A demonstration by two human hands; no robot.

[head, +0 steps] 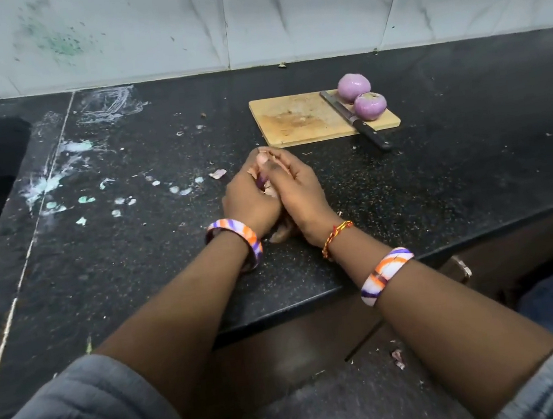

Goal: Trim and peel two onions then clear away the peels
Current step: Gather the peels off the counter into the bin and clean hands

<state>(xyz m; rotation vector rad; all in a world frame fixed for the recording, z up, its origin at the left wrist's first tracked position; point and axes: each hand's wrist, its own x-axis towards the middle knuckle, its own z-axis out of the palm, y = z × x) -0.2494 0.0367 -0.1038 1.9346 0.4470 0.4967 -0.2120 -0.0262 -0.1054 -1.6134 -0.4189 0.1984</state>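
On the black granite counter [404,194], just in front of the wooden chopping board [292,121], both hands are cupped together around a bundle of onion peels [267,189]. The left hand [250,200] curls round the pile from its side, the right hand [295,186] closes over it from the other, thumbs meeting on top, papery scraps showing in the gap between them.

Both peeled onions sit at the far right corner of the board, the rear onion [353,87] touching the near onion [370,105], so trimming and peeling look done. This is the clearing stage.

Now the risks. That bundle is light and loose; if the hands part too soon on the lift, I'd expect flakes to spill back onto the counter. One stray peel [217,173] lies just left of the hands, outside the scoop, easily left behind. Another scrap pokes out beneath the wrists [276,238] and may slip free. The kitchen knife [354,119] lies across the board with its handle hanging past the near edge, near the hands; a careless sweep could knock it.

The count: two peeled onions, one knife, one board, one gathered clump of peel, one stray piece on the counter, one fallen scrap [398,359] lower down by the right forearm, below the counter edge. Small crumbs farther back are too tiny to number.
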